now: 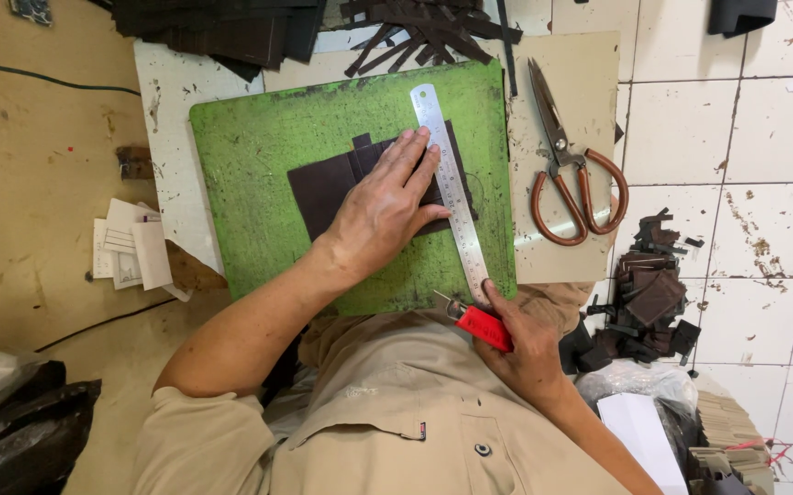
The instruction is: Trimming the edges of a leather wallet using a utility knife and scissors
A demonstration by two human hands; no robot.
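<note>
- The left hand [385, 209] lies open, palm down, with its fingers spread over a dark brown leather piece [323, 188] and the steel ruler [451, 188], pinning both to the green cutting mat [250, 165].
- The right hand [525, 344] is closed around a red knife [481, 326] at the ruler's near end.
- The leather looks thin, light and floppy, likely to creep unless pressed flat close to the ruler's edge.
- Scissors [572, 179] lie beyond the right hand; dark scraps [649, 298] sit just outside it.

Knife blade [447, 302] hidden; leather piece [323, 188] partly under left hand [378, 215].
</note>
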